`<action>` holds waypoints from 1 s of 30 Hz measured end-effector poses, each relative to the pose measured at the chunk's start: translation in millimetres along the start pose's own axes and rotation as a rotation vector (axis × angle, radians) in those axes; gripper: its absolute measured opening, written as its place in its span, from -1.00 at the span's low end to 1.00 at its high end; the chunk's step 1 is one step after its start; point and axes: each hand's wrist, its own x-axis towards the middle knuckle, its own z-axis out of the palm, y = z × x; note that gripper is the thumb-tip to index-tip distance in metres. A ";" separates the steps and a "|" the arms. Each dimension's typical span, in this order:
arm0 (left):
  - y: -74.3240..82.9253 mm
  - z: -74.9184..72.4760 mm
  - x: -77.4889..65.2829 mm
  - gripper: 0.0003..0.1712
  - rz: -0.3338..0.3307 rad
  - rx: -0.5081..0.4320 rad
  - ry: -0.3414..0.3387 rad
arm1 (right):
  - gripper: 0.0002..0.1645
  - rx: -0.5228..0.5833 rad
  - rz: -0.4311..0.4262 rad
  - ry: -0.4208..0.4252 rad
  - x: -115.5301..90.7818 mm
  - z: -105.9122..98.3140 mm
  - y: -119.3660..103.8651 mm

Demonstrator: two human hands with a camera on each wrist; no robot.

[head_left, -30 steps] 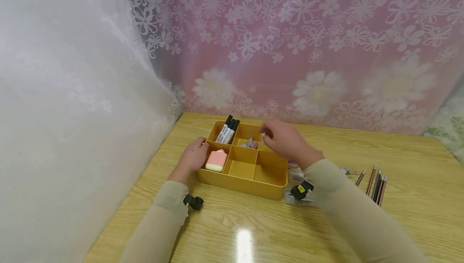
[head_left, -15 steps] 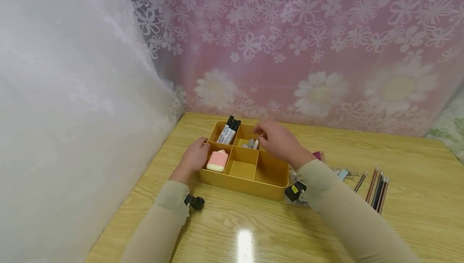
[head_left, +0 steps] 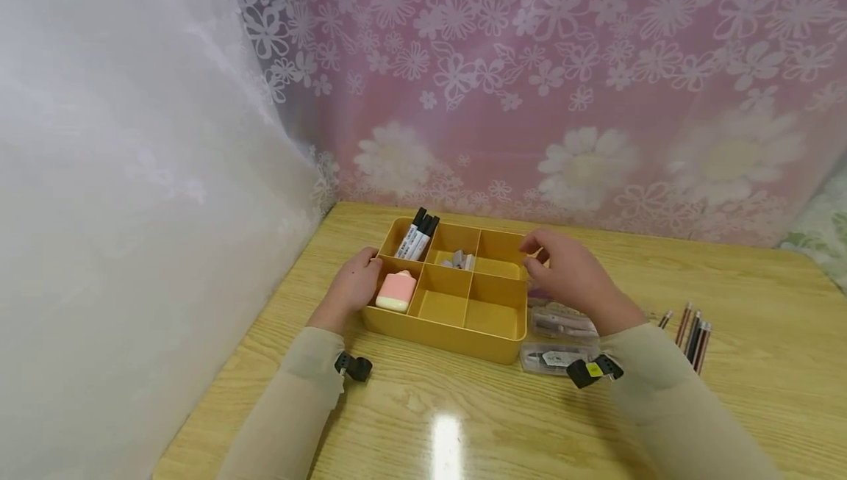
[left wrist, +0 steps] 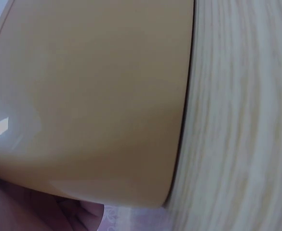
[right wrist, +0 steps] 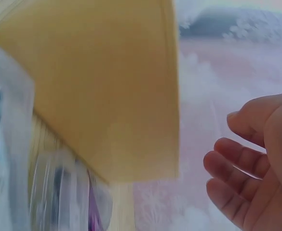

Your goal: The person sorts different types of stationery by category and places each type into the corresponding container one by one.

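Curtain: a pink flowered curtain (head_left: 496, 90) is hanging beyond the far edge.
Table: the wooden table (head_left: 509, 432) is bearing everything you are handling.
Box: the yellow six-part box (head_left: 443, 337) is sitting left of your right hand; a bump from the right could be shoving it askew if your hold were slackening.
Left hand: your left hand (head_left: 354, 281) is grasping the box's left wall; pulling upward could be tipping the contents.
Right hand: your right hand (head_left: 569, 270) is hovering just beside the box's right edge, fingers loosely bent, carrying nothing.
Cases: the clear cases (head_left: 552, 357) are lying right of the box, under your forearm; a low sleeve could be dragging them.
Pencils: the pencils (head_left: 691, 337) are lying farther right; a nudge could be rolling them.
Markers: the markers (head_left: 417, 237) are leaning in the far-left compartment, caps above the rim; a brushing hand could be toppling them.
Bottle: the pink bottle (head_left: 397, 291) is filling much of the near-left compartment.
Blocks: the small gray blocks (head_left: 458, 259) are resting in the far-middle compartment.
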 end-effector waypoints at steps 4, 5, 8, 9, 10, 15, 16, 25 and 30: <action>1.7 0.2 1.1 -0.43 0.004 0.000 0.000 | -0.71 0.004 0.000 0.023 -21.2 -14.5 11.8; 1.8 0.2 1.2 -0.43 0.006 -0.002 0.000 | -0.71 0.006 0.001 0.026 -26.0 -17.1 13.8; 1.1 -0.6 1.4 -0.44 0.008 0.002 -0.002 | -0.70 0.007 -0.006 0.020 -38.3 -20.8 21.7; 0.6 -0.8 1.3 -0.44 0.006 0.002 -0.001 | -0.70 0.008 -0.005 0.014 -41.8 -20.8 25.0; -0.1 -1.0 1.1 -0.44 0.003 0.002 -0.001 | -0.69 0.008 -0.002 0.005 -45.0 -20.8 28.1; -3.9 -0.7 0.1 -0.45 0.004 0.011 -0.004 | -0.64 -0.044 0.061 -0.029 -57.1 -21.5 47.1; -4.4 -0.3 0.0 -0.45 0.006 0.012 -0.005 | -0.63 -0.059 0.076 -0.032 -58.9 -22.5 51.1; -3.0 2.1 0.5 -0.45 0.003 -0.006 0.005 | -0.49 -0.168 0.154 -0.074 -61.4 -26.9 85.6; -1.6 2.4 1.5 -0.46 0.002 -0.010 -0.001 | -0.53 -0.205 0.224 -0.125 -61.4 -28.7 94.2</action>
